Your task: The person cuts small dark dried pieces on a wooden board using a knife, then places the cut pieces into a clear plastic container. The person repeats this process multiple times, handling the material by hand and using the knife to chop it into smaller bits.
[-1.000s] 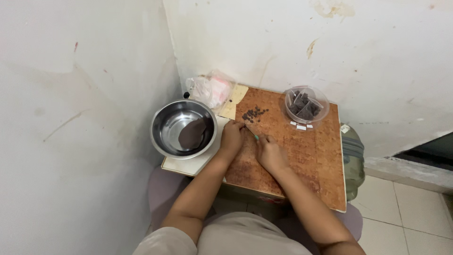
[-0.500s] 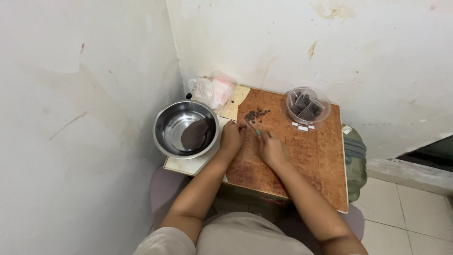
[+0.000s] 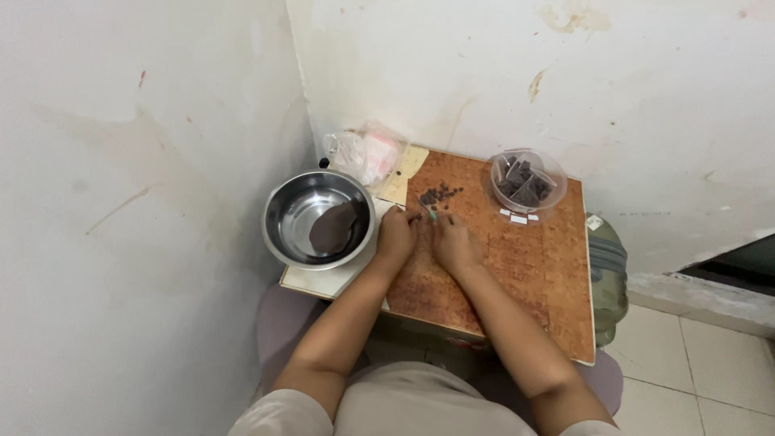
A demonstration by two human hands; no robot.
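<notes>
Many small dark bits (image 3: 438, 194) sit in a loose pile on the brown board (image 3: 517, 258), just at 12 o'clock of my hands. My right hand (image 3: 454, 242) is pinched round a thin green-handled tool (image 3: 429, 211), tip pointing at the pile; my left hand (image 3: 397, 232) is curled beside it, fingertips down on the board, can't tell if it holds anything.

Looks like I'm mid-way thru cutting or sorting bits w/ the tool; next move prob. needs a steady tip and small strokes so nothing scatters.

Steel bowl (image 3: 318, 219) w/ a dark lump sits at 9 o'clock, close to my left wrist. Clear tub (image 3: 528, 179) of dark chunks at 2 o'clock, plastic bag (image 3: 362, 153) at 11. Wall tight behind; open board toward 4 o'clock.
</notes>
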